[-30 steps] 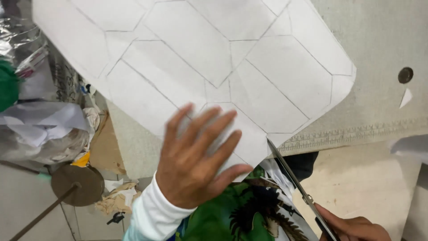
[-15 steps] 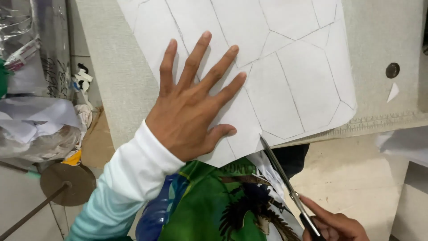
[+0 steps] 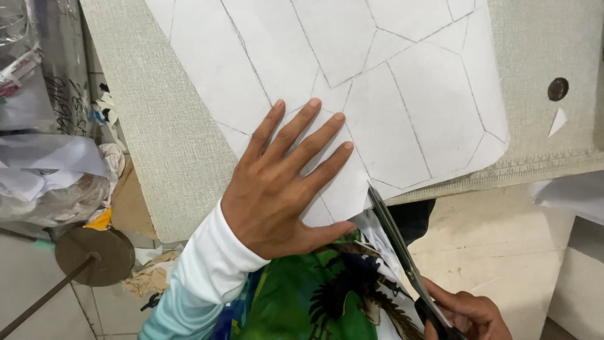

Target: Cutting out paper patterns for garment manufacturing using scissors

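Clear plastic bags (image 3: 38,189) of white scraps are lying at far left. Your left hand (image 3: 283,182) is pressing, fingers spread flat, on the white pencil-lined paper sheet (image 3: 377,94) overhanging the grey table (image 3: 170,138). Your right hand (image 3: 469,315) is gripping scissors (image 3: 402,252) at the sheet's near edge.

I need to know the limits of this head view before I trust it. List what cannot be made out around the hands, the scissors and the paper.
- Right hand: cut off by the bottom edge; its grip on the scissors' handles hidden.
- Scissors: blade tips run under the white paper.
- Paper: top cut off by the frame; the left hand covers part of its drawn lines.
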